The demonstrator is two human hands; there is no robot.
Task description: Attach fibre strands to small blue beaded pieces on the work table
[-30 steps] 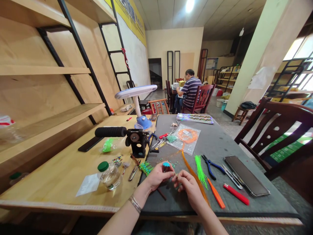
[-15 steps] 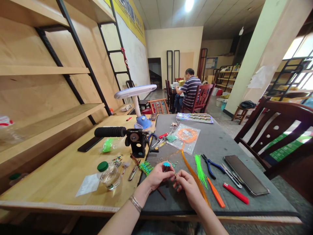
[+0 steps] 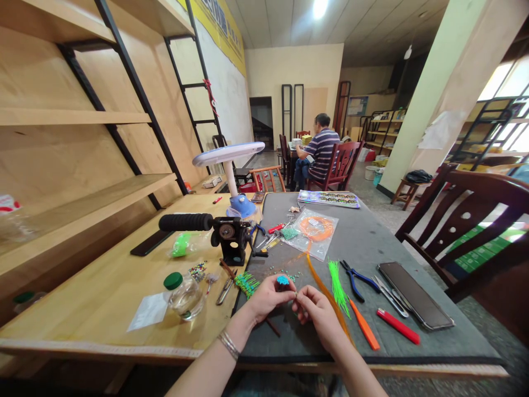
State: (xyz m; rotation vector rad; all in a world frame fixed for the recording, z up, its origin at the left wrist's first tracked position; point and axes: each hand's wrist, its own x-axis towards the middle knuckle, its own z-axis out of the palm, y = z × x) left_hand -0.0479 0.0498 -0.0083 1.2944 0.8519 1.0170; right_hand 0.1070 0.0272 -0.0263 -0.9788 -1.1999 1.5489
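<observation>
Across the room a person [image 3: 324, 148] is sitting on a chair [image 3: 347, 164] and a bag [image 3: 419, 176] is resting on a stool [image 3: 404, 194]. A lamp [image 3: 230, 173] is standing on the table [image 3: 103, 289]; a phone [image 3: 415, 293] (screen dark) is lying on the mat [image 3: 372, 237].

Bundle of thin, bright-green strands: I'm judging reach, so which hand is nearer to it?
Right. The right hand is just left of the bundle; the left hand is farther left, beyond the right hand.

Right hand [image 3: 312, 304] nearer left hand [image 3: 268, 298]
</observation>
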